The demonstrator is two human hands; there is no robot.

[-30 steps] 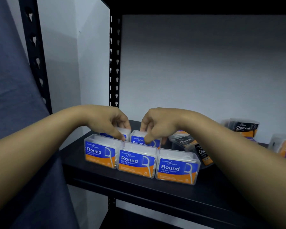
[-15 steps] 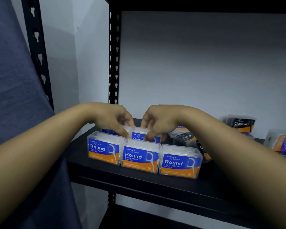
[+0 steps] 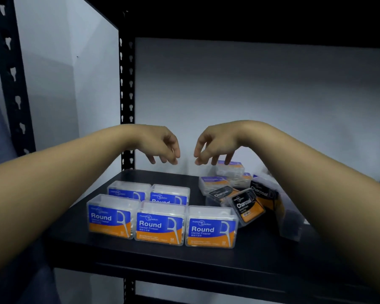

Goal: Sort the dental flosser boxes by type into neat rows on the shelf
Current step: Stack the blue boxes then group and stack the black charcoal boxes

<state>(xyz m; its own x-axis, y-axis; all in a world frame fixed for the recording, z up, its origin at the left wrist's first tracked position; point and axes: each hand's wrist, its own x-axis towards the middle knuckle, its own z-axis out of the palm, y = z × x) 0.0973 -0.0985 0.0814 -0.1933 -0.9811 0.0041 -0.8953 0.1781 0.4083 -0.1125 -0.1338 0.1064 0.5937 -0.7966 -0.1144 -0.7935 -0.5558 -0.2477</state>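
Both hands, left hand (image 3: 160,145) and right hand (image 3: 215,144), hang loose-fingered, gripping nothing, above bare black metal shelf (image 3: 184,257) behind five clear plastic blue-labelled Round boxes (image 3: 160,224).

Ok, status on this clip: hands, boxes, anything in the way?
Left hand and right hand empty, above shelf. Five Round boxes in two rows. Charcoal boxes heaped, unsorted. Nothing blocking.

both hands (image 3: 185,145) raised, empty — fingers loosely curled downward
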